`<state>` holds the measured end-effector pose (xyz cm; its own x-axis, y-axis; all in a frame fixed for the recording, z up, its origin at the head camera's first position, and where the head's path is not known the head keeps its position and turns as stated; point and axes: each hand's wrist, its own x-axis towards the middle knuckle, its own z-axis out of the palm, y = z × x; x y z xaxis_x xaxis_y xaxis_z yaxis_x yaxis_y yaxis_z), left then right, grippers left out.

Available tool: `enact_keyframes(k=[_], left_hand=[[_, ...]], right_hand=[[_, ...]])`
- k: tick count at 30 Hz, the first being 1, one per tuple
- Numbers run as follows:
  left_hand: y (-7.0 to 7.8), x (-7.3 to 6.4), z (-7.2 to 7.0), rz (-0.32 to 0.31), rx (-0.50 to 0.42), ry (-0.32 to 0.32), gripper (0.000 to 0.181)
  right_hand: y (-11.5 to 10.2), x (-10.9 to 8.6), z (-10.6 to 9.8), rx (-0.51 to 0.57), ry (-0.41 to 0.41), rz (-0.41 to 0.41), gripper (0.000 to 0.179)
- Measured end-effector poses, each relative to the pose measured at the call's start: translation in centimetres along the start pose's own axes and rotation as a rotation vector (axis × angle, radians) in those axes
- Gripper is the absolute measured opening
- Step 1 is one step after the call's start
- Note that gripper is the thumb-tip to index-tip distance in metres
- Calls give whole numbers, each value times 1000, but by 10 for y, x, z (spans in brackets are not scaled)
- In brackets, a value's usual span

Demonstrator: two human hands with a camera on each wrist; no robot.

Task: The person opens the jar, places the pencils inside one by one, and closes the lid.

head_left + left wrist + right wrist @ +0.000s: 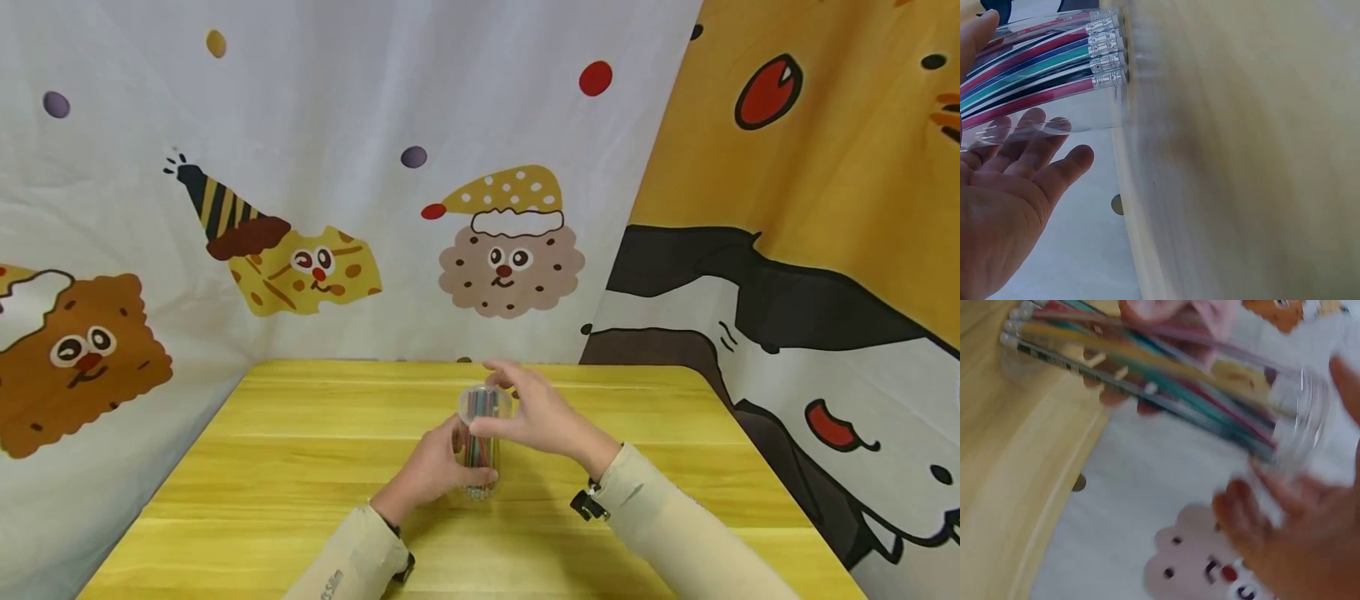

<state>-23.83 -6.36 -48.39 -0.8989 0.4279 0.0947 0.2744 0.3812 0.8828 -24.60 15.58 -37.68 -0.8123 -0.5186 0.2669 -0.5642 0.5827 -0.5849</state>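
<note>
A clear plastic jar stands upright on the yellow wooden table, packed with colored pencils whose metal-banded eraser ends sit at the bottom. My left hand holds the jar low on its side, thumb in front and fingers behind the clear wall. At the top, my right hand curls round the clear lid, thumb at the near edge and fingertips at the far one. The right wrist view is blurred there, so how firmly the right fingers touch is hard to tell.
The wooden tabletop spreads around the jar, its far edge close to a white curtain printed with cartoon biscuits. An orange, black and white printed cloth hangs along the right side.
</note>
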Motion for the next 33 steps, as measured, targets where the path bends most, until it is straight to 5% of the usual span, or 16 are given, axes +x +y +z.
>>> enact_keyframes(k=[6,12,20,33], left_hand=[[-3,1,0,23,-43,-24,80],[-2,2,0,13,-55,-42,82],[-2,1,0,6,-50,-37,79],[0,-1,-1,3,-13,-13,73]], right_hand=[[23,13,-22,242,-293,-71,87],[28,19,-29,320,-375,-69,88],[20,15,-23,280,-286,-27,85],[-6,-8,8,110,86,78,82]])
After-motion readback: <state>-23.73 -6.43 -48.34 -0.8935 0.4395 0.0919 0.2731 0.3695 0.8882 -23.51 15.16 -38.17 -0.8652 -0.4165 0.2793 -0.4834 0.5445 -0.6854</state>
